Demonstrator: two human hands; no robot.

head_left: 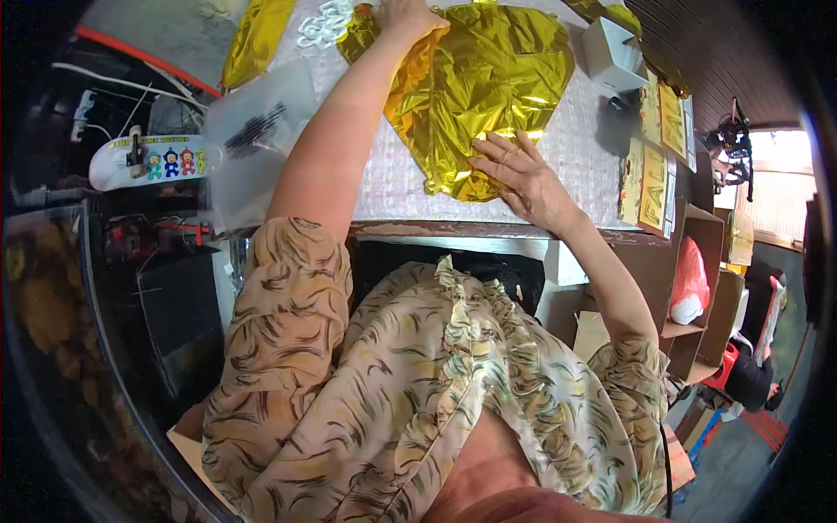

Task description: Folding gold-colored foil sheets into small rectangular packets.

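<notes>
A shiny gold foil piece (488, 78), like a flat deflated balloon, lies creased on the table's pale checked cover (384, 187). My right hand (530, 183) rests on its near right edge, palm down, fingers spread over the foil. Stretched to the far side, my left hand (408, 17) touches the foil's upper left part; the picture's top edge cuts off most of its fingers. White looped strips (323, 26) lie just left of that hand. Under my left forearm is a clear plastic bag (296, 96) with thin dark pieces inside.
Another gold foil piece (255, 39) lies far left. On the right are a white open box (613, 54), a small black object (617, 103) and printed yellow packages (654, 183). Cardboard boxes (717, 288) stand right of the table; a white board with cartoon figures (144, 163) sits left.
</notes>
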